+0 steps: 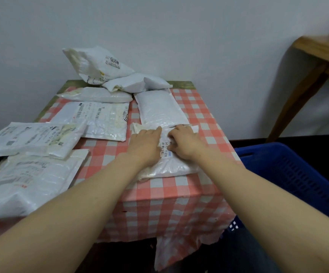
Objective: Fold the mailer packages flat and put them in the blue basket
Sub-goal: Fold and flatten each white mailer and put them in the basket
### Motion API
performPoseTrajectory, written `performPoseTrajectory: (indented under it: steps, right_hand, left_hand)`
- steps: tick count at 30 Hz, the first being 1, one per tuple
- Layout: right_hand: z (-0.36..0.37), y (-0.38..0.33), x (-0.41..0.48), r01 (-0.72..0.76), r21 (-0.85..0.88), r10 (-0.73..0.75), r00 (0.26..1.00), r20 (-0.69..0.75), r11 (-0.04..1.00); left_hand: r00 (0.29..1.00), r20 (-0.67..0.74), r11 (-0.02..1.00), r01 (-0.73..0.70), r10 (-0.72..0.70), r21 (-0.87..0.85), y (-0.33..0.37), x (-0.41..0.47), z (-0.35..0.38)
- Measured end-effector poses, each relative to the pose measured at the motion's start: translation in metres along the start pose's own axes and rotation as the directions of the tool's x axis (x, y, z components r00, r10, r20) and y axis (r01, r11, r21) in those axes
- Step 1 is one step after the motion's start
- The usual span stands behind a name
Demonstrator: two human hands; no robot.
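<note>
Both hands pressing one white mailer (167,166) flat — left hand (145,143) open-palmed, right hand (185,143) with fingers curled onto its label. Probably light, soft, slick plastic; best pinched at edges just beyond fingertips — blue basket (289,174) right of them.

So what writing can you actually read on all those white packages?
"1008": label of the puffy white mailer leaning on the wall.
"501", partly hidden: label on the white bubble mailer under both hands.
"60", cut off: edge of the flat white mailer mid-table.
Labels on the left-hand white mailers: too blurred to read.
</note>
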State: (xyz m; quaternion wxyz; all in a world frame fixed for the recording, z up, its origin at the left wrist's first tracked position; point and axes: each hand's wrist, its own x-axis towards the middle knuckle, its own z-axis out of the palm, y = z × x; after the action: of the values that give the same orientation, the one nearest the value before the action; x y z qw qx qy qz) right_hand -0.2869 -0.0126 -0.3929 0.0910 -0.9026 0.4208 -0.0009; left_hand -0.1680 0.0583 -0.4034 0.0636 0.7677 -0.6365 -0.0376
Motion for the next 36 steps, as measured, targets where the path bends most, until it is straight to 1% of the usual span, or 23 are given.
performPoseTrajectory:
  steps: [3,5,7,8,10,11,12,15,17,18,22,24,25,27,29,30,31,34,36]
  right_hand:
    - [0.002,-0.004,0.003,-0.008,0.001,0.008,0.997,-0.082,1.000]
    - [0.004,-0.007,0.001,0.001,-0.011,-0.002,0.994,-0.110,1.000]
    - [0.003,-0.006,-0.003,0.015,0.004,-0.015,0.992,-0.124,1.000]
    - [0.001,-0.004,-0.005,0.023,0.047,-0.016,0.990,-0.138,0.999]
    - [-0.007,0.002,-0.004,0.010,0.240,0.023,0.991,-0.135,0.971]
    - [-0.011,0.005,-0.003,-0.008,0.278,0.042,0.992,-0.117,0.961]
    - [-0.013,0.006,-0.002,-0.008,0.270,0.031,0.996,-0.080,0.963]
    - [-0.007,0.002,0.005,0.025,0.048,-0.027,0.999,0.033,0.999]
    - [-0.005,-0.002,0.009,0.011,0.007,-0.011,0.999,0.034,1.000]
    - [-0.005,-0.003,0.010,0.006,0.005,-0.006,1.000,-0.004,1.000]
    - [-0.003,-0.010,0.005,-0.006,-0.051,-0.001,0.991,-0.134,0.999]
    - [0.000,-0.012,0.000,0.003,-0.049,-0.011,0.987,-0.160,0.999]
    - [-0.001,-0.010,-0.002,0.009,-0.024,-0.013,0.988,-0.156,1.000]
    - [-0.008,-0.005,-0.005,0.013,0.099,0.002,0.989,-0.148,0.995]
    - [-0.017,0.001,-0.004,0.049,0.187,-0.008,0.977,-0.211,0.981]
    - [-0.019,0.004,0.000,0.062,0.179,-0.017,0.970,-0.243,0.982]
    - [-0.019,0.005,0.003,0.062,0.144,-0.026,0.970,-0.241,0.988]
    - [-0.011,0.001,0.011,0.026,-0.015,-0.027,0.993,-0.114,1.000]
    - [-0.006,0.000,0.015,-0.005,-0.037,0.003,0.999,-0.042,0.999]
  left_hand:
    - [0.997,-0.078,0.997,-0.014,0.021,0.080,0.000,0.004,0.000]
    - [0.991,-0.134,0.993,-0.012,0.027,0.114,0.002,0.004,-0.001]
    - [0.984,-0.176,0.996,-0.014,0.030,0.093,0.003,0.003,-0.001]
    - [0.979,-0.201,0.999,-0.017,0.026,0.049,0.003,0.002,-0.002]
    - [0.966,-0.258,0.999,-0.024,0.012,-0.043,0.000,0.000,-0.008]
    - [0.964,-0.265,0.998,-0.025,0.010,-0.055,-0.002,0.001,-0.009]
    - [0.969,-0.247,0.999,-0.028,0.017,-0.042,-0.004,0.001,-0.010]
    - [0.995,-0.080,0.996,-0.057,0.063,0.074,-0.006,0.005,-0.006]
    - [0.998,-0.030,0.997,-0.055,0.057,0.062,-0.004,0.010,-0.007]
    - [0.998,-0.036,0.998,-0.044,0.046,0.052,-0.003,0.012,-0.008]
    - [0.987,-0.150,0.996,-0.057,0.066,0.065,0.003,0.011,-0.006]
    - [0.976,-0.203,0.995,-0.070,0.084,0.075,0.004,0.007,-0.002]
    - [0.967,-0.239,0.996,-0.081,0.089,0.044,0.003,0.004,-0.001]
    - [0.949,-0.304,0.992,-0.109,0.083,-0.068,0.001,-0.001,-0.005]
    - [0.934,-0.349,0.982,-0.128,0.073,-0.136,-0.003,-0.003,-0.011]
    - [0.942,-0.329,0.984,-0.120,0.071,-0.133,-0.005,-0.002,-0.014]
    - [0.959,-0.275,0.990,-0.097,0.066,-0.101,-0.007,0.000,-0.016]
    - [0.998,-0.059,0.998,-0.028,0.032,0.065,-0.013,0.012,-0.017]
    - [0.998,0.067,0.992,-0.016,0.007,0.128,-0.013,0.018,-0.017]
